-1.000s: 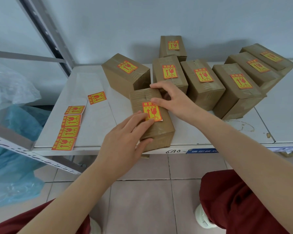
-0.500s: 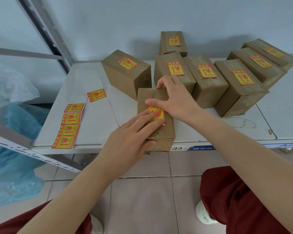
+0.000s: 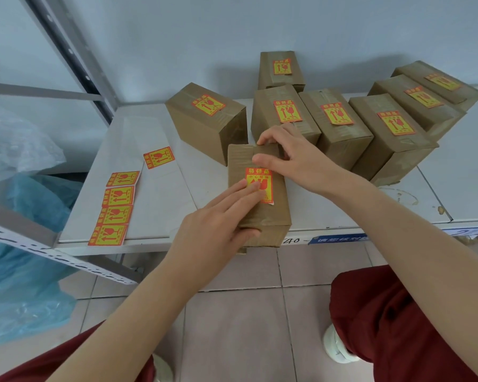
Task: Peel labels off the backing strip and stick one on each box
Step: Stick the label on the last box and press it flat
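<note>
A brown taped cardboard box (image 3: 271,213) lies at the shelf's front edge, slightly overhanging it. A red-and-yellow label (image 3: 260,176) sits on its top. My left hand (image 3: 218,224) presses the label's lower part with straight fingers, thumb against the box's near side. My right hand (image 3: 290,158) holds the box's far end, fingers curled over its top edge. The white backing strip (image 3: 160,199) lies on the shelf to the left with several labels (image 3: 116,208) in a column and a single label (image 3: 159,157) further back.
Several labelled boxes (image 3: 337,128) stand in a row behind, one (image 3: 207,119) at the left, one (image 3: 280,68) against the wall. The white shelf (image 3: 329,205) has metal uprights at the left. Blue plastic bags (image 3: 20,271) lie left of the shelf. My knees frame the tiled floor.
The box was turned so its long side points away from me. My left fingers slid over the label, and my right hand moved from the label to the box's far end.
</note>
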